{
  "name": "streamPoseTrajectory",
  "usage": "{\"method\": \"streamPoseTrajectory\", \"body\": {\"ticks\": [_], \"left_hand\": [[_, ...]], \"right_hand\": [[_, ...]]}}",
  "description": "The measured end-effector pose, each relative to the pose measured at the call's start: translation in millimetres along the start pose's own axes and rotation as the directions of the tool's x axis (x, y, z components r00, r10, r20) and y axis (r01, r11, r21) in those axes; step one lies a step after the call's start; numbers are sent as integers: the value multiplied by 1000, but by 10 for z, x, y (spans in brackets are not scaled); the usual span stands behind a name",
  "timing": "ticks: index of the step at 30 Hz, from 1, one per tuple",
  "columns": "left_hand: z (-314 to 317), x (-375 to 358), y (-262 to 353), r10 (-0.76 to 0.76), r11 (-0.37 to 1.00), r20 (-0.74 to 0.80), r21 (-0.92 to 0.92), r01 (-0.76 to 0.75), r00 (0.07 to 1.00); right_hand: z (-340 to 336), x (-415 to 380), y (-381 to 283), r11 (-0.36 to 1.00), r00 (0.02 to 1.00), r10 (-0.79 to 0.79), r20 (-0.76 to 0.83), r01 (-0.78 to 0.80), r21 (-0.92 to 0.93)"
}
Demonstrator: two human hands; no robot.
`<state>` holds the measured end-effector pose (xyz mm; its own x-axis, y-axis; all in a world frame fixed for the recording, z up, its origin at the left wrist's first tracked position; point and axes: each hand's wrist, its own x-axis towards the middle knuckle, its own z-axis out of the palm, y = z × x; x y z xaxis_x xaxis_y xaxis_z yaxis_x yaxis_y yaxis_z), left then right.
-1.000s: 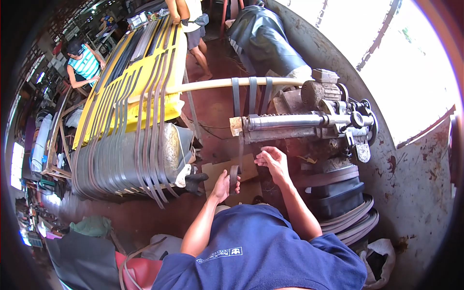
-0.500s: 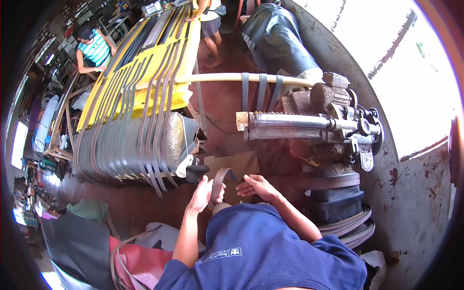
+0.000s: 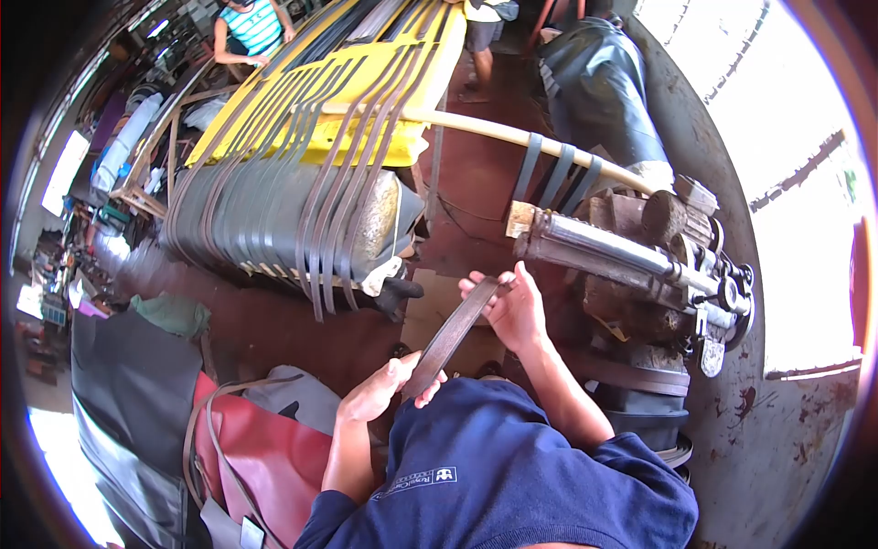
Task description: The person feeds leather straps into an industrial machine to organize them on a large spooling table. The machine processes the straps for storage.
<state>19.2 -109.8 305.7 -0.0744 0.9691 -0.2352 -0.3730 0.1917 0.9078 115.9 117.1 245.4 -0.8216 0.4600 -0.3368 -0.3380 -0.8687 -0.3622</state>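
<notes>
A brown leather strap (image 3: 450, 337) stretches on a slant between my two hands, its flat face turned up. Its lower end is in my left hand (image 3: 370, 392), with the thumb on one side and fingertips showing past the other edge. Around the upper end is my right hand (image 3: 519, 316), fingers behind the strap and thumb pointing up. Part of the strap under each hand is hidden. Ahead of my hands, many similar strips (image 3: 343, 220) hang over a grey roll (image 3: 247, 220) and a yellow-topped table (image 3: 402, 146).
On the right stands a machine with a metal roller (image 3: 608, 242). A pale pole (image 3: 485, 126) carrying dark strips runs from table to machine. Coiled straps (image 3: 640, 375) lie beside me. Red sheet material (image 3: 274, 448) is at left. Two people stand by the table.
The strap, curled in my left hand before, is now drawn out straighter. My right hand has moved up and forward and taken its upper end. The view has turned left.
</notes>
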Motion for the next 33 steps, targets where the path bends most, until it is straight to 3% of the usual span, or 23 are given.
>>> {"method": "streamPoseTrajectory", "body": {"ticks": [2, 3, 5, 9, 13, 18, 22, 24, 29, 31, 33], "left_hand": [[-72, -190, 123, -35, 998, -41, 47, 37, 999], [-150, -321, 89, 44, 999, -45, -17, -45, 998], [-210, -546, 236, 32, 999, -131, 1, -33, 991], [-524, -896, 291, 294, 955, -113, 79, -286, 949], [-826, -1203, 417, 401, 915, -86, 82, -395, 912], [-1177, -1536, 583, 590, 799, -105, -65, -598, 800], [-1446, -1782, 800, 734, 679, -55, 15, -734, 677], [-1557, -1980, 871, 743, 667, -131, 66, -742, 656], [-1821, -2456, 890, 803, 592, -212, 183, -785, 556], [-2050, -2670, 928, 793, 590, -4, 250, -768, 609], [-2086, -2832, 860, 830, 547, -41, 259, -796, 556]], "right_hand": [[65, 115, 7, 999, 999, -50, -11, 50, 8], [93, 175, 16, 997, 996, -83, -32, 83, -3], [162, 273, -9, 992, 992, -126, -5, 126, 21], [334, 478, -57, 972, 972, -234, -31, 234, -6], [489, 660, -15, 958, 960, -280, -18, 279, -63], [772, 884, 40, 944, 947, -320, -37, 316, -96], [1033, 1071, 43, 917, 925, -380, 13, 378, -129], [1210, 1193, 37, 901, 913, -406, 25, 405, -155], [1971, 1404, -69, 883, 916, -353, 190, 393, -257], [2330, 1462, -117, 849, 893, -366, 261, 436, -299], [2703, 1491, -191, 819, 872, -346, 346, 460, -342]]}}
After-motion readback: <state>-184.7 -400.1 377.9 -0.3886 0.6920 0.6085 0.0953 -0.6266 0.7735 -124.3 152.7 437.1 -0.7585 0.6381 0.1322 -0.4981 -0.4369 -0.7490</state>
